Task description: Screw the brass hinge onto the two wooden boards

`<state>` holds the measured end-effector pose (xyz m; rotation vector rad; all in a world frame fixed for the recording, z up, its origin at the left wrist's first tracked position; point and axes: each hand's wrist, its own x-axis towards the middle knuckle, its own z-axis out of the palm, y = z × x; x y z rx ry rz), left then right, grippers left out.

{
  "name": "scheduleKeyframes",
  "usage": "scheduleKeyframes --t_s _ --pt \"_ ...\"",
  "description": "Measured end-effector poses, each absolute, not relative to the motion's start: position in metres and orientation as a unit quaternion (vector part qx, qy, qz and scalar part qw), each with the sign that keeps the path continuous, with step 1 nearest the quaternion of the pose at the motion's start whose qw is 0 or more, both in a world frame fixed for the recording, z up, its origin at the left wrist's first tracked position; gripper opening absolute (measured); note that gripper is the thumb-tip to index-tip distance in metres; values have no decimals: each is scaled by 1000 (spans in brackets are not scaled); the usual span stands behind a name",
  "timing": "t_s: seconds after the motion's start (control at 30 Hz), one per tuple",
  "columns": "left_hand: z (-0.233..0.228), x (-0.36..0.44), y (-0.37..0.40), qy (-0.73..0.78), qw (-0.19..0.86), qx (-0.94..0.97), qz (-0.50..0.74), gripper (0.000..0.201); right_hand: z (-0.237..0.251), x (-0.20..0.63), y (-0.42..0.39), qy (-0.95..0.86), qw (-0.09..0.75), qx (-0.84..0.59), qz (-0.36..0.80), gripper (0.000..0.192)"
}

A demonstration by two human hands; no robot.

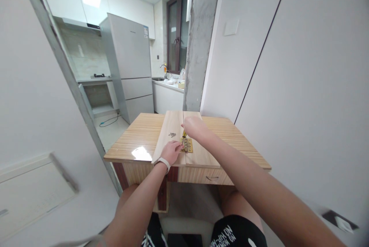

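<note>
Two pale wooden boards (170,124) lie side by side on the desk. A brass hinge (188,145) lies open across the seam between them. My right hand (194,127) is closed round the handle of a screwdriver with yellow on it (184,134), whose shaft points down at the hinge's left leaf. My left hand (172,151), with a watch on its wrist, has its fingertips pinched at the left leaf, close to the screwdriver's lower end. Whatever is between those fingertips is too small to make out. Several small screws (172,134) lie in a pile on the left board.
The striped wooden desk (131,133) has a drawer with a handle (211,178) below its front edge. A wall (276,97) stands close on the right. Beyond the desk are a grey refrigerator (131,50) and a sink counter (170,95).
</note>
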<state>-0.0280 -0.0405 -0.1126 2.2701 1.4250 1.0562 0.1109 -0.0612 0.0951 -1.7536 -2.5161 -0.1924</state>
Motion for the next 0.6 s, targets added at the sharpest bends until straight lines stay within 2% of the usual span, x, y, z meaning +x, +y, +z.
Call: scheduleKeyframes --t_s 0.4,0.6 --pt "-117 -31 -37 494 145 777 363 32 88 116 -52 -852 29 -512 -105 22" --pt "-116 -32 -38 492 149 776 364 33 90 122 -49 -882 42 -460 -96 19"
